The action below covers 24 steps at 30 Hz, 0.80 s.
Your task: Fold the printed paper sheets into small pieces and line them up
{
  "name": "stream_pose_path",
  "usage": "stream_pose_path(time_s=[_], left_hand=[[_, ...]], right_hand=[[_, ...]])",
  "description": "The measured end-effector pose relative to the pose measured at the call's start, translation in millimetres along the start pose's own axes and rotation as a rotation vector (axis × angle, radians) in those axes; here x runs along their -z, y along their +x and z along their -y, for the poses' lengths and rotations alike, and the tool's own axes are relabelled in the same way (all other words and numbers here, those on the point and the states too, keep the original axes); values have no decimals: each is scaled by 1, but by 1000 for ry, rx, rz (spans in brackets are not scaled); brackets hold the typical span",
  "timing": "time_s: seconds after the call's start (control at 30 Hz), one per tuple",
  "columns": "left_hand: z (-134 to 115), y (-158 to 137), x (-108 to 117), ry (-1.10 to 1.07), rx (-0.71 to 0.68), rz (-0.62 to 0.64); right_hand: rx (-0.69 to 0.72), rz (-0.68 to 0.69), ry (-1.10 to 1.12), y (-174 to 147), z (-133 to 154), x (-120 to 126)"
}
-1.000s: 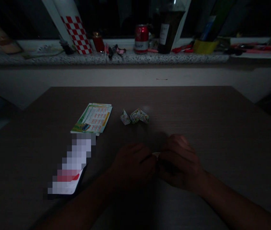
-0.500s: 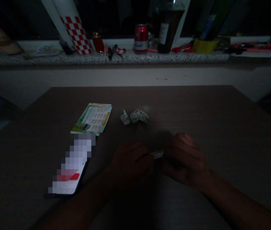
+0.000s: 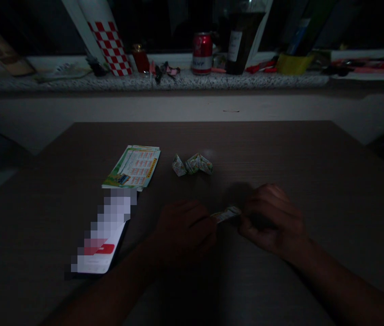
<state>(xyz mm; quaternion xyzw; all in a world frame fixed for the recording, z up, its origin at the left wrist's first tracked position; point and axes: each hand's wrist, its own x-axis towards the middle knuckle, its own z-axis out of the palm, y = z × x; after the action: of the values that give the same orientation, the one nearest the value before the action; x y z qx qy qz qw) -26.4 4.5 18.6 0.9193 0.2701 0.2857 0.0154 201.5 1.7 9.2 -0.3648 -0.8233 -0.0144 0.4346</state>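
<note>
A narrow folded strip of printed paper point(image 3: 226, 214) spans the gap between my two hands, low over the brown table. My left hand point(image 3: 188, 228) is closed on its left end, the fingertips partly hidden in shadow. At the other end, my right hand point(image 3: 275, 222) pinches the paper's tip between thumb and fingers. Just beyond the hands, several small folded paper pieces point(image 3: 198, 163) of similar print lie on the table. Dim light hides the finer folds.
A stack of printed calendar cards point(image 3: 134, 167) lies at the left, with a lit phone point(image 3: 105, 235) in front of it. Behind the table point(image 3: 263, 145), a stone sill point(image 3: 178, 82) carries a red can point(image 3: 202, 53), a dark bottle point(image 3: 242, 43), and a checkered cylinder point(image 3: 112, 47).
My right hand has shifted slightly right, baring more of the paper strip between the hands. My left hand stays almost in place. The whole view has moved a little.
</note>
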Motion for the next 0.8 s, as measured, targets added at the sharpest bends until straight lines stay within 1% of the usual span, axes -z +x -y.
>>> stream_pose_path(time_s=[0.2, 0.33, 0.43, 0.5, 0.6, 0.8], left_hand=[[5, -2, 4, 1, 20, -60], [6, -3, 5, -1, 27, -97], [5, -3, 4, -37, 48, -118], [4, -2, 3, -77, 71, -101], [1, -1, 1, -124, 98, -34], [-6, 2, -5, -113, 102, 65]], right_hand=[[-85, -42, -21, 0, -10, 8], [-73, -34, 109, 0, -5, 8], [-59, 16, 174, -1, 0, 3], [-54, 40, 210, -2, 2, 0], [-43, 18, 264, -4, 3, -4], [-46, 10, 294, -3, 5, -7]])
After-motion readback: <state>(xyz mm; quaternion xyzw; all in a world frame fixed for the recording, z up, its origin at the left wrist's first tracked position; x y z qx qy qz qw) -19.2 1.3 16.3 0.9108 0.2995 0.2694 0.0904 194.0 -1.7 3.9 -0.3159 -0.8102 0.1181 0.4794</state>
